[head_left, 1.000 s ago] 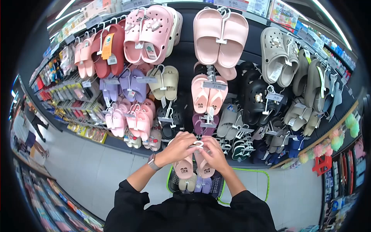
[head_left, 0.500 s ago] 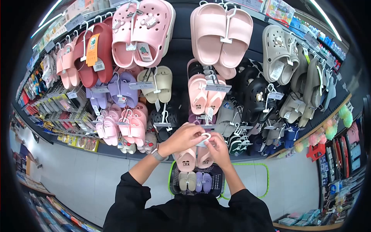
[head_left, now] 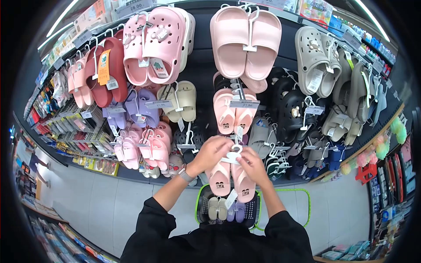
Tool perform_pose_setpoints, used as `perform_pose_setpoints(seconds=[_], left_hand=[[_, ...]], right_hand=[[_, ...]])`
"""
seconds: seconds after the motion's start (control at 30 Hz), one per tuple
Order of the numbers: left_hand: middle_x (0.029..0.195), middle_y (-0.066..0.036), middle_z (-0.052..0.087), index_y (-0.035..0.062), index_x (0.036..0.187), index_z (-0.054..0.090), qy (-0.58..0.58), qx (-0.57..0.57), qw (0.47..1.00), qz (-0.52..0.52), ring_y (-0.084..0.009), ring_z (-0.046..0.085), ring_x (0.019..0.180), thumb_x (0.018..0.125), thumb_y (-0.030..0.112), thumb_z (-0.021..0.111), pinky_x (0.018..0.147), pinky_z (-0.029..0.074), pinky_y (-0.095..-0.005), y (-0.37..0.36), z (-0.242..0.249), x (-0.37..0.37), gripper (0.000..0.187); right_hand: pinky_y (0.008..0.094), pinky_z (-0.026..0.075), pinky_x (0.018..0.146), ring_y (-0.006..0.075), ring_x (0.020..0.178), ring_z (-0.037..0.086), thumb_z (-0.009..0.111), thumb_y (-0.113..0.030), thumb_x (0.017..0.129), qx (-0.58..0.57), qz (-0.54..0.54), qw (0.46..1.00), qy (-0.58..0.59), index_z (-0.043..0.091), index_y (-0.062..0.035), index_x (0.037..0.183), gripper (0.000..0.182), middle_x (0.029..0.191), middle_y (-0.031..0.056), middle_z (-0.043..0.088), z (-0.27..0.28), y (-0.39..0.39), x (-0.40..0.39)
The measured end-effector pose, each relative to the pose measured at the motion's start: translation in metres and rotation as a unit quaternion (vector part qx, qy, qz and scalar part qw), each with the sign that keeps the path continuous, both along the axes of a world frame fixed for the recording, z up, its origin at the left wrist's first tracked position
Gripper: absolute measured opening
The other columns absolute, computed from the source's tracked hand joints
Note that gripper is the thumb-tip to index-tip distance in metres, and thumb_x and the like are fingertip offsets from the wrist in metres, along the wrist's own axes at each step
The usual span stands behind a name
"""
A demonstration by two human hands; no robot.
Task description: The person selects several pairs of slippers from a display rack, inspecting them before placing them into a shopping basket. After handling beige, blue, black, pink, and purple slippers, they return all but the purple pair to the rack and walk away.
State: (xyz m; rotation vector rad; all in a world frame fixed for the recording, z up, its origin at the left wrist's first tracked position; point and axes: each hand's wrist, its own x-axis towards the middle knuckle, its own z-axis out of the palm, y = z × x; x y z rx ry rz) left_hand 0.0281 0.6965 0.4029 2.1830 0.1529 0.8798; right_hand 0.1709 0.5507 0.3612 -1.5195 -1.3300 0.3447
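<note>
A pair of pink flip-flops point(head_left: 219, 181) hangs between my hands from a white plastic hanger point(head_left: 232, 158), with a white tag point(head_left: 231, 198) dangling below. My left hand point(head_left: 215, 152) is closed at the hanger's left side, its fingertips near the hook. On the other side, my right hand point(head_left: 253, 164) pinches the hanger's right end. Just above them, a similar pair of pink flip-flops point(head_left: 225, 115) hangs on the rack behind a price label point(head_left: 244, 104).
Beneath my hands is a black basket with a green rim point(head_left: 198, 206), holding beige slippers point(head_left: 217, 208) and purple slippers point(head_left: 236, 211). Pink clogs point(head_left: 164, 39), large pink slides point(head_left: 263, 44) and grey clogs point(head_left: 313, 57) hang in front. A person's legs point(head_left: 39, 171) show far left.
The held flip-flops have come up and tilted, so the hanger and tag now show. My hands have moved slightly apart around the hanger. The camera view has shifted a little.
</note>
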Motion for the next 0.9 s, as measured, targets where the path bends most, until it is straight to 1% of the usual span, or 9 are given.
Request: perform_pose_setpoints(seconds=[0.2,0.43,0.57,0.6,0.63,0.67,0.7,0.8,0.9], left_hand=[[0.088,-0.008,0.064,-0.0026,0.092,0.061,-0.077,-0.29,0.949,0.096,-0.0144,0.061,0.084,0.093,0.012,0.048,0.08,0.047,-0.027,0.035,-0.055,-0.04,0.02],[0.075,-0.009,0.064,-0.0034,0.078,0.062,0.093,-0.404,0.849,0.328,-0.0153,0.059,0.067,0.088,0.014,0.048,0.064,0.048,-0.0279,-0.045,-0.32,-0.232,0.024],[0.072,-0.014,0.066,-0.0056,0.072,0.063,0.213,-0.577,0.69,0.382,-0.0167,0.059,0.061,0.079,0.012,0.049,0.054,0.046,-0.0282,-0.143,-0.429,-0.343,0.024],[0.069,-0.011,0.066,0.0012,0.069,0.065,0.336,-0.342,0.83,0.286,-0.0198,0.061,0.06,0.077,0.015,0.054,0.052,0.046,-0.0317,-0.169,-0.47,-0.383,0.019],[0.065,-0.007,0.064,0.0104,0.067,0.066,0.557,0.036,0.818,0.142,-0.0222,0.062,0.059,0.072,0.024,0.061,0.05,0.046,-0.0357,-0.18,-0.452,-0.383,0.016],[0.065,-0.007,0.064,0.0104,0.067,0.066,0.556,0.035,0.818,0.143,-0.0222,0.062,0.059,0.072,0.024,0.061,0.05,0.046,-0.0357,-0.18,-0.464,-0.387,0.016],[0.065,-0.007,0.064,0.0108,0.066,0.066,0.553,0.028,0.82,0.146,-0.0222,0.062,0.059,0.072,0.025,0.061,0.05,0.046,-0.036,-0.192,-0.427,-0.487,0.016],[0.065,-0.007,0.064,0.0119,0.065,0.066,0.545,0.007,0.824,0.153,-0.0222,0.062,0.058,0.071,0.027,0.061,0.05,0.047,-0.0366,-0.19,-0.482,-0.403,0.017],[0.065,-0.007,0.063,0.013,0.064,0.065,0.539,-0.015,0.827,0.159,-0.0222,0.061,0.057,0.071,0.03,0.061,0.05,0.047,-0.0373,-0.184,-0.487,-0.391,0.018]], right_hand=[[0.0216,0.041,0.073,0.0088,0.083,0.052,0.058,-0.006,0.085,-0.002,-0.014,0.984,0.178,0.062,0.0058,0.091,0.014,0.092,0.0002,0.052,-0.019,0.03,0.098],[0.0219,0.04,0.067,0.0082,0.076,0.051,0.059,-0.007,0.084,-0.01,-0.025,0.988,0.15,0.063,0.0073,0.09,0.016,0.088,0.0004,0.054,0.014,0.087,0.165],[0.0218,0.04,0.066,0.0085,0.075,0.051,0.06,-0.006,0.082,-0.02,0.014,0.995,0.092,0.063,0.0073,0.091,0.016,0.088,0.0009,0.055,0.018,0.122,0.172],[0.0217,0.04,0.065,0.0084,0.075,0.051,0.06,-0.003,0.081,-0.013,0.023,0.995,0.092,0.063,0.0064,0.091,0.014,0.086,0.0021,0.055,0.018,0.13,0.171],[0.0217,0.04,0.065,0.0084,0.075,0.051,0.06,-0.003,0.081,-0.013,0.025,0.995,0.091,0.063,0.0064,0.091,0.014,0.086,0.0021,0.055,0.02,0.136,0.17],[0.0225,0.04,0.072,0.0098,0.081,0.052,0.059,0.001,0.079,-0.033,0.035,0.993,0.108,0.063,0.0051,0.093,0.015,0.09,0.0026,0.056,0.023,0.141,0.168],[0.0234,0.04,0.079,0.0111,0.087,0.053,0.059,0.004,0.077,-0.053,0.044,0.99,0.124,0.063,0.0038,0.095,0.019,0.094,0.0031,0.057,0.025,0.145,0.168],[0.0239,0.043,0.07,0.0128,0.08,0.055,0.057,0.007,0.074,-0.002,0.077,0.996,0.044,0.063,0.0037,0.089,0.017,0.091,0.0059,0.059,0.028,0.158,0.167],[0.0273,0.044,0.076,0.0174,0.085,0.057,0.055,0.01,0.07,0.086,0.114,0.988,-0.057,0.063,0.0029,0.091,0.024,0.092,0.0075,0.06,0.02,0.171,0.174]])
